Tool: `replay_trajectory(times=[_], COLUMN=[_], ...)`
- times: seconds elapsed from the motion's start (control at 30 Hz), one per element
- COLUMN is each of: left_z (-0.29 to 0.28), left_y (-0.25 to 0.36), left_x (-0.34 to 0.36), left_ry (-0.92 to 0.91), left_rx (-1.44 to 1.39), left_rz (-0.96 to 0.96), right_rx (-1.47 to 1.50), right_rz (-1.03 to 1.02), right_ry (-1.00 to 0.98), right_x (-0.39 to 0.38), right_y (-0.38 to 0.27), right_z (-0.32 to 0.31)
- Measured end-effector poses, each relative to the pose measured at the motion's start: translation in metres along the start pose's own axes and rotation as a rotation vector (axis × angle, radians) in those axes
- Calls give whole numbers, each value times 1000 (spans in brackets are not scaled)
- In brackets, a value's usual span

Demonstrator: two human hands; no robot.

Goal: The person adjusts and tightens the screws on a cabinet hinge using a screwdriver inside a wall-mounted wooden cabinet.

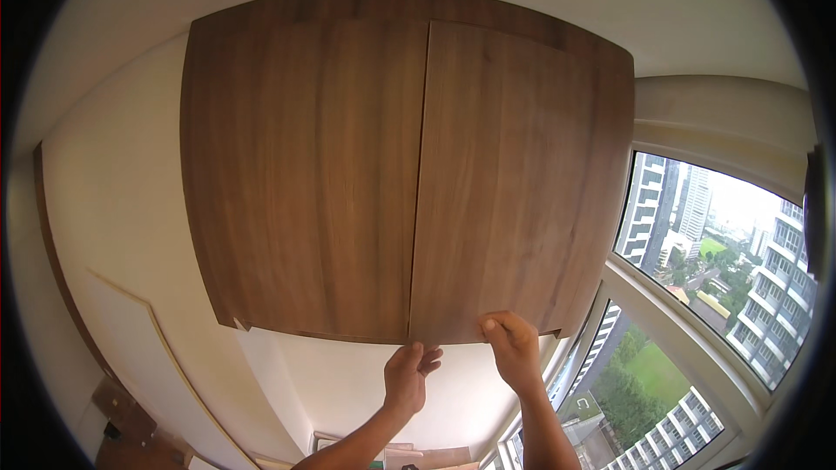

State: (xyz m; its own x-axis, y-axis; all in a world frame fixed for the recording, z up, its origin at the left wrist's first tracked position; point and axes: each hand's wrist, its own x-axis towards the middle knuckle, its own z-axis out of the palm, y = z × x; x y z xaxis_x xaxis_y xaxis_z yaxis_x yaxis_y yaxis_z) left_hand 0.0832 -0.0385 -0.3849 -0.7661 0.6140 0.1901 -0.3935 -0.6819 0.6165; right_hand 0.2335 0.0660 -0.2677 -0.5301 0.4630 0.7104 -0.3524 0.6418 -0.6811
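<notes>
Overhead, a brown wooden wall cabinet [405, 165] with two doors. The right hand [514, 348] grips the right door's [514, 191] bottom edge, fingertips hidden behind it. The left hand [407, 376], fingers loosely curled, holds nothing just below the left door [305, 174]

You're facing a brown wood-grain wall cabinet [401, 165], two flat handleless doors hanging shut overhead; your fingertips [495, 327] are touching the right door [522, 191] along its bottom edge, near the centre seam.
</notes>
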Motion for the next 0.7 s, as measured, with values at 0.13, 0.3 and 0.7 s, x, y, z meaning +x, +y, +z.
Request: replay_trajectory(times=[0.13, 0.3, 0.7], left_z=[-2, 4, -15], left_y=[-3, -1, 2], left_x=[-41, -77, -4], left_ry=[-57, -152, -21], left_rx=[186, 365, 136], left_rz=[118, 244, 36], right_rx=[-16, 53, 5], right_rz=[-119, -103, -46], right_ry=[65, 160, 223], right_x=[-13, -17, -33], right_y=[-16, -36, -34], right_z=[-15, -30, -50])
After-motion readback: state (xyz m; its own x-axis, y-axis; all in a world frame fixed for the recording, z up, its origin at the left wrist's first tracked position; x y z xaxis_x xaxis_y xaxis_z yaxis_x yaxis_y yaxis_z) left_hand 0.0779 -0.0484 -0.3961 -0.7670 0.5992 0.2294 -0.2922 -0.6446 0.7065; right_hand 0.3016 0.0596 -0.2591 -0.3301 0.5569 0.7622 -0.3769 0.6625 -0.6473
